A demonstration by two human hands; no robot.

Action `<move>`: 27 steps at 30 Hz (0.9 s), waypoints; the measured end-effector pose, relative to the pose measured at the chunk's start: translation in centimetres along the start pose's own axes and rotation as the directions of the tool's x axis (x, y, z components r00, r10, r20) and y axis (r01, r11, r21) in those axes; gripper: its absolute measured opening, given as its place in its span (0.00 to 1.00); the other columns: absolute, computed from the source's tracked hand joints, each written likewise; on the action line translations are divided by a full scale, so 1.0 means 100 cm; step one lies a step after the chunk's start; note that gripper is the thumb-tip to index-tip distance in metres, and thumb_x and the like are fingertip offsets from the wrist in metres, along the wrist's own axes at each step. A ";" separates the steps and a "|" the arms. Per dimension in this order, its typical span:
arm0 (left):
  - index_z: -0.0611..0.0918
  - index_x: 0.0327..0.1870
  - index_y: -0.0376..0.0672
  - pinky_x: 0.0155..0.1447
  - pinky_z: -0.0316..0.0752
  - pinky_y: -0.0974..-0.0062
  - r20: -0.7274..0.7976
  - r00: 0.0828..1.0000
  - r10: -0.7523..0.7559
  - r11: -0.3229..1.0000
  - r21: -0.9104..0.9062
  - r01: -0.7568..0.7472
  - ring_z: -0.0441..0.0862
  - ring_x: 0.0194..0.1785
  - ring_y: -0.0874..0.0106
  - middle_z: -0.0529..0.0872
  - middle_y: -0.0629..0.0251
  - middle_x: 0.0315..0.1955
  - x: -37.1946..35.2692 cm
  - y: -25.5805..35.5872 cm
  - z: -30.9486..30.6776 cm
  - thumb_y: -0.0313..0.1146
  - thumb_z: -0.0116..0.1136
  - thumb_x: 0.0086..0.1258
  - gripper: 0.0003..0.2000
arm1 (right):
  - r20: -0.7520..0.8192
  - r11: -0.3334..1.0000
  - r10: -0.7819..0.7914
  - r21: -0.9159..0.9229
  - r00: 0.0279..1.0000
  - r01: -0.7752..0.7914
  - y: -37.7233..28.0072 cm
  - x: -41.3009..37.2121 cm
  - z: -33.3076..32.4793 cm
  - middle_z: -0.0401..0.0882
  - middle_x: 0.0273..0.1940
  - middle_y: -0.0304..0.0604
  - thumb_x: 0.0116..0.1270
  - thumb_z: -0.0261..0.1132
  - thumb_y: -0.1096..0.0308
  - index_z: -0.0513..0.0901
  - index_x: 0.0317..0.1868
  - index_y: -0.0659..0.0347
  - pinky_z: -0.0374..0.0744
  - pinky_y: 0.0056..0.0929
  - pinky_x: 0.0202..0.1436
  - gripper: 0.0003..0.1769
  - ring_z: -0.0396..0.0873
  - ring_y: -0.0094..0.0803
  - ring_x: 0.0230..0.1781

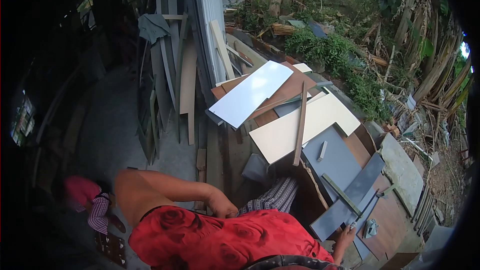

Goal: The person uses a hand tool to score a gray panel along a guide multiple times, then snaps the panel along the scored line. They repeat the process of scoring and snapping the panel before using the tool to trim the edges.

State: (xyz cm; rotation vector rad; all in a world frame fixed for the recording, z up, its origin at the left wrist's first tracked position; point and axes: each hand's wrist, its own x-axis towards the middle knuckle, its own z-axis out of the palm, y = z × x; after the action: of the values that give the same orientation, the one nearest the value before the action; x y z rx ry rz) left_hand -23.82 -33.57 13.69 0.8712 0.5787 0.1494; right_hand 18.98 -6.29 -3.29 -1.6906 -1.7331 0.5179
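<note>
My left hand is closed, resting beside the patterned trousers and the red rose-print top. Lower right, my right hand is closed around the near end of a thin dark tool, whose exact kind I cannot make out. That hand is at the near edge of a long grey board, which lies slanted over other panels. A narrow greenish strip lies against this board. To the right of my right hand sits a crumpled grey-blue cloth.
White, cream and blue-grey panels are stacked ahead, with a brown strip across them. Tall boards lean at left. Another person is low at far left. Plants and a concrete slab are at right.
</note>
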 end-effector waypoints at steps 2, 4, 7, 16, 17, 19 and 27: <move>0.82 0.28 0.29 0.30 0.70 0.79 -0.033 0.994 0.102 0.994 -0.035 -0.103 0.76 0.24 0.80 0.82 0.72 0.21 0.003 -0.015 0.005 0.25 0.59 0.59 0.06 | -0.004 1.000 0.002 0.011 1.000 -0.002 -0.004 -0.002 -0.002 0.75 0.31 0.63 0.69 0.55 0.60 0.72 0.40 0.71 0.71 0.44 0.34 0.17 0.73 0.57 0.30; 0.81 0.26 0.28 0.30 0.70 0.80 -0.075 0.975 0.208 0.975 -0.067 -0.213 0.75 0.24 0.81 0.82 0.72 0.20 0.003 -0.018 0.011 0.23 0.59 0.58 0.06 | -0.001 1.000 0.002 -0.002 1.000 -0.002 0.004 0.000 0.001 0.75 0.31 0.63 0.69 0.55 0.60 0.72 0.40 0.71 0.71 0.44 0.34 0.17 0.73 0.57 0.30; 0.82 0.25 0.29 0.31 0.69 0.80 -0.151 0.958 0.245 0.963 -0.080 -0.259 0.74 0.24 0.81 0.81 0.72 0.19 0.005 -0.014 0.018 0.23 0.59 0.57 0.05 | 0.025 0.999 0.040 0.003 0.999 -0.040 -0.010 -0.001 -0.004 0.75 0.31 0.62 0.69 0.55 0.60 0.72 0.40 0.71 0.70 0.44 0.34 0.17 0.73 0.56 0.30; 0.83 0.36 0.29 0.37 0.74 0.79 0.044 0.991 0.123 0.987 -0.109 -0.118 0.79 0.29 0.79 0.85 0.69 0.27 0.000 0.003 0.000 0.23 0.58 0.59 0.07 | 0.059 1.000 0.019 -0.002 0.998 -0.019 0.001 0.001 -0.004 0.76 0.29 0.57 0.71 0.52 0.59 0.70 0.39 0.69 0.71 0.42 0.34 0.17 0.74 0.49 0.28; 0.82 0.38 0.27 0.38 0.75 0.78 0.077 0.994 0.083 0.989 -0.132 -0.072 0.79 0.32 0.78 0.85 0.67 0.29 -0.003 0.001 -0.007 0.24 0.59 0.61 0.08 | 0.054 1.000 0.016 0.010 0.998 -0.017 0.002 0.001 -0.004 0.76 0.29 0.57 0.71 0.52 0.59 0.70 0.39 0.70 0.71 0.42 0.34 0.17 0.74 0.49 0.28; 0.81 0.39 0.26 0.39 0.76 0.77 0.111 0.993 0.042 0.988 -0.151 -0.025 0.80 0.35 0.76 0.85 0.65 0.31 -0.003 0.000 -0.009 0.26 0.59 0.63 0.10 | 0.066 0.999 0.044 0.017 0.997 -0.045 -0.007 -0.002 -0.008 0.76 0.29 0.58 0.71 0.52 0.59 0.70 0.39 0.70 0.71 0.42 0.34 0.17 0.74 0.49 0.28; 0.82 0.38 0.35 0.29 0.76 0.77 -0.027 0.992 -0.125 0.991 0.035 0.126 0.81 0.29 0.75 0.84 0.70 0.27 0.000 0.015 -0.001 0.27 0.59 0.61 0.07 | 0.018 1.000 -0.011 0.001 1.000 0.011 0.004 0.000 -0.002 0.75 0.28 0.58 0.71 0.53 0.61 0.70 0.38 0.70 0.70 0.42 0.32 0.16 0.74 0.50 0.27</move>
State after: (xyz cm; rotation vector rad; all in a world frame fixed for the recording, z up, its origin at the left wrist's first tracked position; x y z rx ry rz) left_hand -23.72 -32.54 14.82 0.8673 0.6596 0.0358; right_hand 19.40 -6.27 -3.41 -1.6794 -1.7535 0.5308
